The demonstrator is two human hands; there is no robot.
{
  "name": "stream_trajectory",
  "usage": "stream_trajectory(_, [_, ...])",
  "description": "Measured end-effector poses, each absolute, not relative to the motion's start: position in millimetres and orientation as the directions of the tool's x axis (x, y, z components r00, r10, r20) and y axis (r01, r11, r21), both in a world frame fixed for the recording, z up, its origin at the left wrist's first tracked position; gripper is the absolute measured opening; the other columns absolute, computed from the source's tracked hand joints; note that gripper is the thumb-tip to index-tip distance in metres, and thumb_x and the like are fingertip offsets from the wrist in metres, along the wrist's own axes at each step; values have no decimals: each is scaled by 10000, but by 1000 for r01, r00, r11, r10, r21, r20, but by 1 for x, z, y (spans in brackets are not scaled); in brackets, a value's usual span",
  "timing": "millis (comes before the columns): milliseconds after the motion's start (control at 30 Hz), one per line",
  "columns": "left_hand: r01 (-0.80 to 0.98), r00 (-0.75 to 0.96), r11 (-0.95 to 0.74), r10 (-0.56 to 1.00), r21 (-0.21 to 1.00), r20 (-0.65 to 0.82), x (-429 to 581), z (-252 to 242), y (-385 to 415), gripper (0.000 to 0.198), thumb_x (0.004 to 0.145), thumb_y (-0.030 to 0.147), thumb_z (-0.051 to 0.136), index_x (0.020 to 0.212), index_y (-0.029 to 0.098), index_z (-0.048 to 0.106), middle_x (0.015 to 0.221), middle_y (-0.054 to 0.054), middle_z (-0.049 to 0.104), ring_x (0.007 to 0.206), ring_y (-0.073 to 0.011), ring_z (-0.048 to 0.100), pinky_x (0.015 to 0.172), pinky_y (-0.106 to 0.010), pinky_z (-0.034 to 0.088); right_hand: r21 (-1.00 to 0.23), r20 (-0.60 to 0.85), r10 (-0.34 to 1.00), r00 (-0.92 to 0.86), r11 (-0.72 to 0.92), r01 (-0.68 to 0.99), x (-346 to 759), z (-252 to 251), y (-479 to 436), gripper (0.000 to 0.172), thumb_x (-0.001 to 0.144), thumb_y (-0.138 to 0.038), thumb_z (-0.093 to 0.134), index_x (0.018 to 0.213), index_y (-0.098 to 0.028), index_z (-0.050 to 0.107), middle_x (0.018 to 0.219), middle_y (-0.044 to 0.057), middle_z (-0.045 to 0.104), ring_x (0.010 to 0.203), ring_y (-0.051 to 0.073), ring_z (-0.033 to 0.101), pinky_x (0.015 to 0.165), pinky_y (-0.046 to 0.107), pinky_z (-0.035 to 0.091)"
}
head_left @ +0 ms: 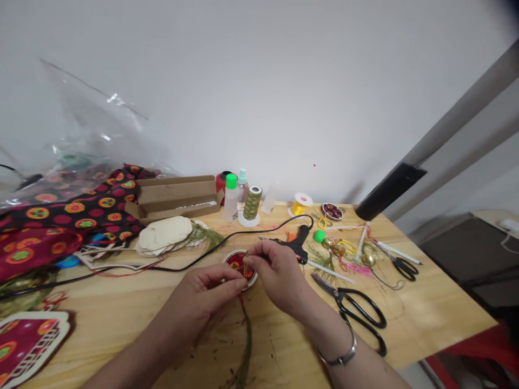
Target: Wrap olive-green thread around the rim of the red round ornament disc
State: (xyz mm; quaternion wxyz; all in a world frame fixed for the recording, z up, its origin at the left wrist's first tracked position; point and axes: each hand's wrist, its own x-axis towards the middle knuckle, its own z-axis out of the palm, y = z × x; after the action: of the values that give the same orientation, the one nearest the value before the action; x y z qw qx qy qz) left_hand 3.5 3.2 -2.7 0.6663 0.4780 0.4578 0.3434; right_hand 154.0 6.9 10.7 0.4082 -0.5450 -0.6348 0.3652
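A small round disc (234, 260) with a pale rim and dark red patterned fabric lies on the wooden table between my hands. My left hand (206, 289) is closed, thumb and forefinger pressed together over the disc's lower left part. From the other side my right hand (278, 275) pinches just above the disc's face. What sits in either pinch is too small to make out; it may be thin thread. Below the disc a red cord leads to a green tassel (246, 337) that trails towards me. A metal bracelet (343, 351) circles my right wrist.
Right of my hands lie a black glue gun (298, 246) and large black-handled scissors (359, 308). Its cable (194, 262) crosses the table leftward. Behind stand an olive thread spool (253, 202), a green-capped bottle (231, 200) and an open cardboard box (176, 197). Patterned fabric (81, 210) covers the left.
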Motion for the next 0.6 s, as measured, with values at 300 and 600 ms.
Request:
stream_trajectory(300, [324,323,-237,938,916,128,6,-13,0,169,759,291,563,771,252,727,693,-13,638,657,-162,558,627,-232,396,-994,-101,987,-122,-104,-17,147,13,10,116,692,-198,549,588,-154,523,538,-25,540,504,85,468,490,196,390])
stream_trajectory(600, [378,331,-207,940,902,77,2,-6,4,179,761,264,531,744,214,702,763,-33,648,753,-196,580,711,-276,409,-984,-114,987,-115,-128,-121,149,13,8,170,683,-261,597,599,-149,500,467,-69,431,409,46,320,410,180,256])
